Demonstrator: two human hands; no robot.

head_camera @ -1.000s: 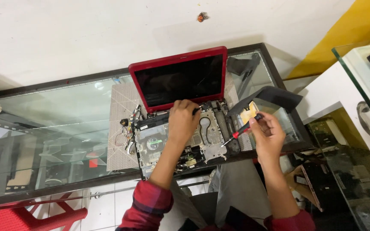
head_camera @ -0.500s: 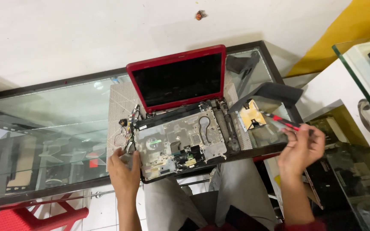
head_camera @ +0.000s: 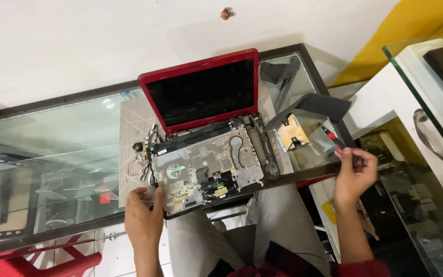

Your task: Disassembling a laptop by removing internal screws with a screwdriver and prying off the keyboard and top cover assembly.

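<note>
The right hand hides most of the red-handled screwdriver, perhaps its handle.

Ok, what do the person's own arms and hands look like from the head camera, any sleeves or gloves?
Both hands are bare: no gloves, and no rings or watch that I can make out. The left hand and right hand lead into bare forearms. A red and dark plaid sleeve, pushed up, shows at the bottom edge on the right arm.

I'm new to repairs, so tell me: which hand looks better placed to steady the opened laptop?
Probably the left hand: it already rests at the near corner of the opened laptop. The right hand is off beside it, holding a red-handled screwdriver.
</note>
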